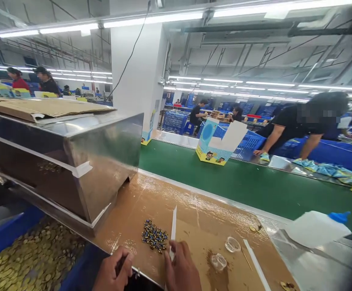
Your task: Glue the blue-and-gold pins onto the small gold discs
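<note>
My left hand [113,270] is at the front edge of the cardboard-topped table [127,218], thumb and fingers curled together; whatever they hold, if anything, is hidden. Beside it, my right hand [182,266] has its fingers bent over the near end of a white strip [174,222] on the table. I cannot make out what is between its thumb and fingers. Just beyond the hands lies a pile of small dark blue and gold-coloured pieces [154,235]. To the right are a small clear cup [218,262] on a wet patch and a clear round lid or dish [232,244].
A metal housing [103,169] stands at left above a blue bin of gold-coloured coins [30,258]. Behind the table, a green conveyor [170,161] carries an open printed box [215,149]. A white bottle [317,228] lies at right. Across the belt, a person [303,117] leans over.
</note>
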{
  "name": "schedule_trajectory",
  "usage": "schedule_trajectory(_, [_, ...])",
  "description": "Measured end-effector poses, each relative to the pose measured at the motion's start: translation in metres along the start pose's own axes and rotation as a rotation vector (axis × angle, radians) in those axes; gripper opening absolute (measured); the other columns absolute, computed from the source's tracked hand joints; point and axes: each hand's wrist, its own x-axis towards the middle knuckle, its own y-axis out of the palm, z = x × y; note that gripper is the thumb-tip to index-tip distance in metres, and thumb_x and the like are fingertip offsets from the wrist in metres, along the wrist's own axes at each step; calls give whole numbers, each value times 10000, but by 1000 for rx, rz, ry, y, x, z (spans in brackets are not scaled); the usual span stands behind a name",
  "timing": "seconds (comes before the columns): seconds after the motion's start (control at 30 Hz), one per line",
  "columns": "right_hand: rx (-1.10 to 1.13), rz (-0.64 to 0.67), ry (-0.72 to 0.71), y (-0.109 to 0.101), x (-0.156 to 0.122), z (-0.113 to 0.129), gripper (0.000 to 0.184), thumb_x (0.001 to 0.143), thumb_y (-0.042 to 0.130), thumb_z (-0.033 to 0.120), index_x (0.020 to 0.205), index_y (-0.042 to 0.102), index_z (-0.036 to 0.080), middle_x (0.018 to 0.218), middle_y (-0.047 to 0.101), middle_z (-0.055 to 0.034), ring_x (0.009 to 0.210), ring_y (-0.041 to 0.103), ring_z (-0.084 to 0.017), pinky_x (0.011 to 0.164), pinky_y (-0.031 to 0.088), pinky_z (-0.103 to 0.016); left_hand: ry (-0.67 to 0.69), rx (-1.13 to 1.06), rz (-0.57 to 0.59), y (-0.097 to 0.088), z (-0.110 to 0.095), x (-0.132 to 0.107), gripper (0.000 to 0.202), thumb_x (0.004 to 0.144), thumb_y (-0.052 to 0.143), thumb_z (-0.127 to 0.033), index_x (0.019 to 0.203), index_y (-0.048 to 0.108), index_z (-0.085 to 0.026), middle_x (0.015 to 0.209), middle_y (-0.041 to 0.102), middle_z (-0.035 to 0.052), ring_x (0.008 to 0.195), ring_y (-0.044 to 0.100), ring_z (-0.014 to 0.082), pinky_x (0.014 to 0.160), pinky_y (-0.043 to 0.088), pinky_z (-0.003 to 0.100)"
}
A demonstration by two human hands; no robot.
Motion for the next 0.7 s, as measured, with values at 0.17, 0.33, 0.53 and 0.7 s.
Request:
schedule_trajectory(0.17, [-146,103,13,-2,21,-11,173,966,485,179,975,638,260,981,689,-54,726,747,-227,642,584,-328,-52,15,-43,-15,-3,2,562,989,499,-716,779,615,-208,620,608,-25,556,582,158,592,434,250])
schedule_trajectory(0.33, [-192,165,40,0,12,-6,187,1006,512,204,1051,674,286,1016,694,-29,749,750,-204,632,552,-291,252,255,22,1,-12,13,412,1083,472,-490,823,633,-215,656,651,-22,587,639,149,577,465,223])
schedule_trajectory(0.53, [-281,169,-28,1,8,-6,182,1056,497,229,1067,673,276,975,677,-41,709,736,-189,593,507,-265,653,460,191,32,-17,27,161,1013,542,-219,906,661,-240,782,717,5,677,697,187,614,505,279])
schedule_trajectory(0.7, [-397,110,-112,8,5,-9,206,1054,449,167,1015,642,231,926,644,-69,660,686,-200,528,462,-274,728,507,277,46,-15,33,157,954,550,-157,1008,684,-220,863,737,58,761,706,241,646,549,325])
